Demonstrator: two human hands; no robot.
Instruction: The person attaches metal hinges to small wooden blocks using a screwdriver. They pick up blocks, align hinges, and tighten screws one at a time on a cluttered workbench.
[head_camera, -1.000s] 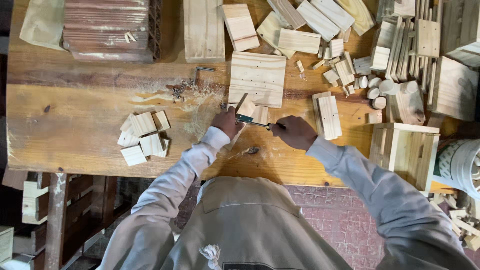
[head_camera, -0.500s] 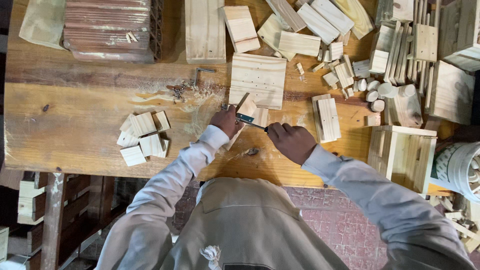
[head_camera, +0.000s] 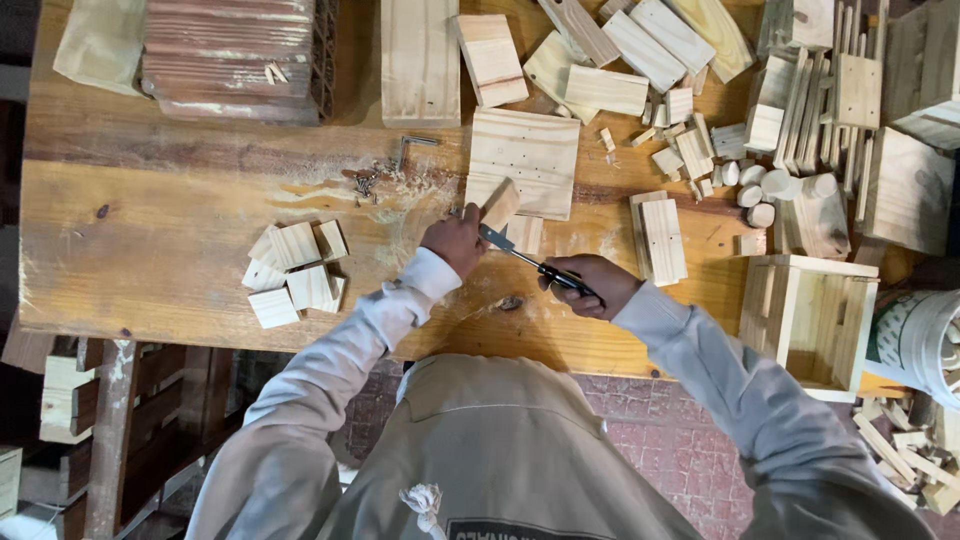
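A: Block (head_camera: 500, 206) — small, pale wood, tilted up on the bench (head_camera: 150, 250), just below the square board (head_camera: 525, 160). The left hand (head_camera: 455, 240) is closed around its lower end.

B: And the right hand (head_camera: 590, 285)?

A: Clenched on the black handle of a knife (head_camera: 530, 262). The blade points up and left, its tip right at the left hand's fingers, close under the block. Whether the edge actually touches the wood, I cannot tell.

B: How far apart are the hands?

A: Near each other, with the knife bridging the gap. Both sit at the near edge of the bench, in front of the person's chest.

B: What lies around them?

A: To the left, well apart, a heap of small squares (head_camera: 293, 270). Up and left of the left hand, a scatter of screws (head_camera: 368, 180) with shavings, and a hex key (head_camera: 410, 148) beside them. Right of the block, two short planks (head_camera: 660, 238) lie side by side. Beyond those, white pegs (head_camera: 765, 188) and a jumble of small offcuts.

B: Anything bigger?

A: An open wooden box (head_camera: 810, 320) at the right edge of the bench, just beside the right forearm. A long plank (head_camera: 420, 60) lies at the far side, with a stack of slats (head_camera: 230, 55) to its left.
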